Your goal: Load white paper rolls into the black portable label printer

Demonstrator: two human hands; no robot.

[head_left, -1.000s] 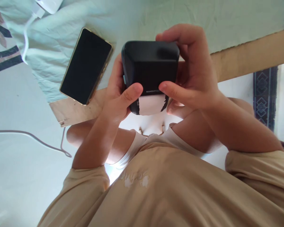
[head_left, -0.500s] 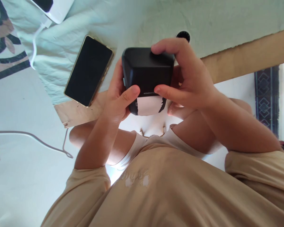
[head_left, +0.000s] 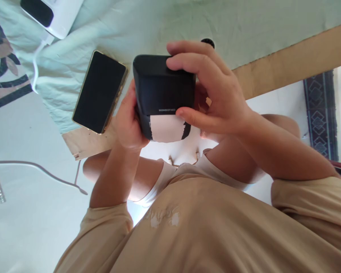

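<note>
Between my two hands is a small black label printer (head_left: 161, 91) with "NIIMBOT" lettering on its face. A strip of white label paper (head_left: 167, 129) with ragged side edges covers its lower front. My left hand (head_left: 129, 123) is wrapped round the printer's left side, its fingertips hidden behind the body. With the thumb on the front and fingers over the top edge, my right hand (head_left: 216, 89) grips the right side. A scrap of something pale shows beneath the right palm, too small to name. Left of the printer lies a smartphone (head_left: 99, 91), screen dark, in a clear-edged case.
The pale green cloth (head_left: 258, 34) covers a low surface with a wooden-looking edge (head_left: 295, 60). A white device with a dark display (head_left: 62, 19) and a white cable (head_left: 35, 70) lies top left. Beyond my right hand sits a black round object (head_left: 208, 42). A grey cable (head_left: 39, 168) crosses the floor.
The printer has shifted left and tilted a little. My left thumb has moved off its front to the side. More of my right hand's fingers now show over the top.
</note>
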